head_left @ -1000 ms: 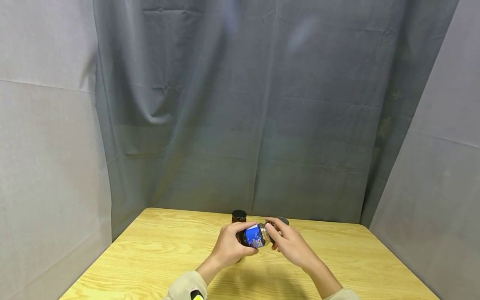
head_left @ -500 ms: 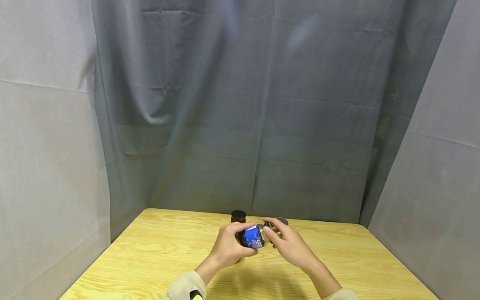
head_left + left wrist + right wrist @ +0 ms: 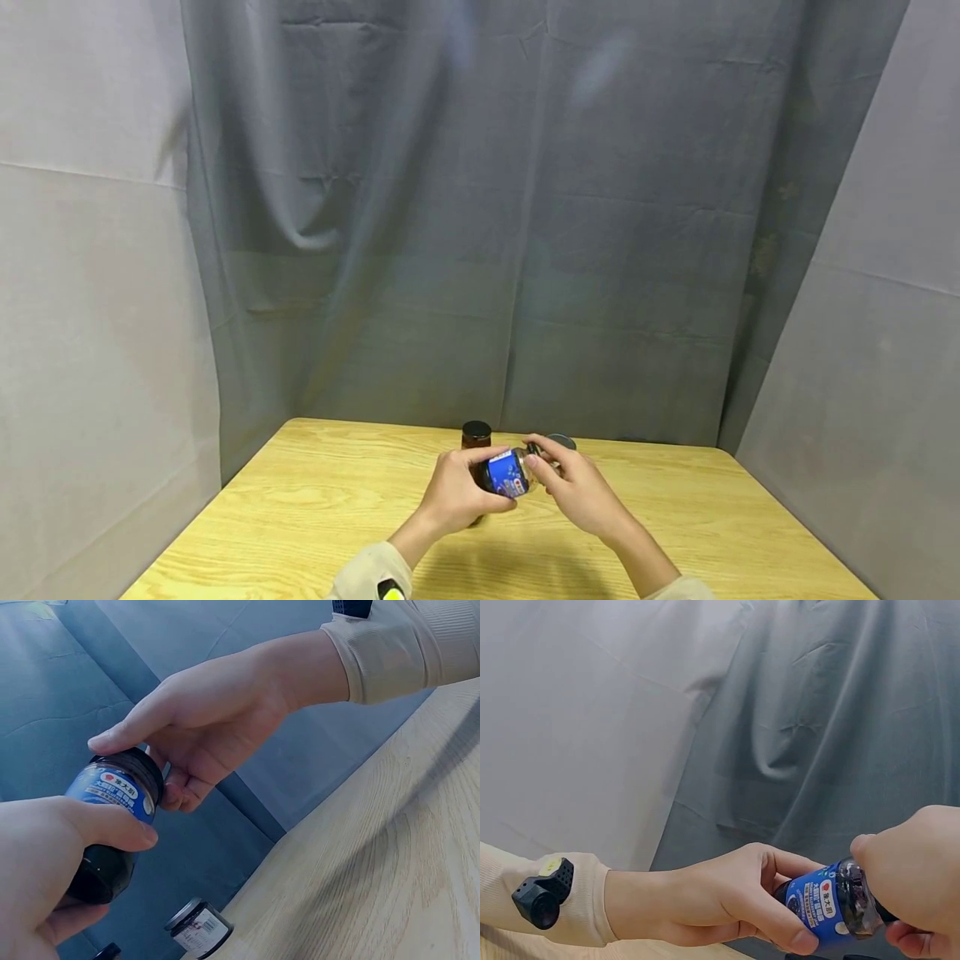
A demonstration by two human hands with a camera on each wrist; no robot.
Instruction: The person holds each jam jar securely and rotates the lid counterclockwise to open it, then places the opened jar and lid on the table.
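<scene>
1. While the blue-labelled jar (image 3: 507, 472) is being held on its side above the wooden table (image 3: 315, 508), its body is being wrapped by the left hand (image 3: 456, 496), thumb across the label.
2. The lid end is being pinched by the right hand (image 3: 577, 492); in the left wrist view the dark lid (image 3: 139, 769) is being covered by curled fingers (image 3: 187, 784) with the thumb laid over its top edge.
3. Both hands are closed on the same jar: left on the body, right on the lid.
4. Against the frame a second back, the right thumb and fingertips are being shown slightly rotated round the lid, while the left grip is being kept as it was. This is being read as a twisting action on the lid, with the jar body braced.
5. The lid is still being seen seated on the jar; no gap is being shown, so the twist is being judged as not finished.
6. The jar's position is being kept almost unchanged across the three head frames: mid-table, just in front of the two other jars.
7. Behind the hands, a brown jar (image 3: 476, 434) and a grey-lidded jar (image 3: 561, 442) are being left standing untouched; the latter also shows in the left wrist view (image 3: 199, 928).
</scene>
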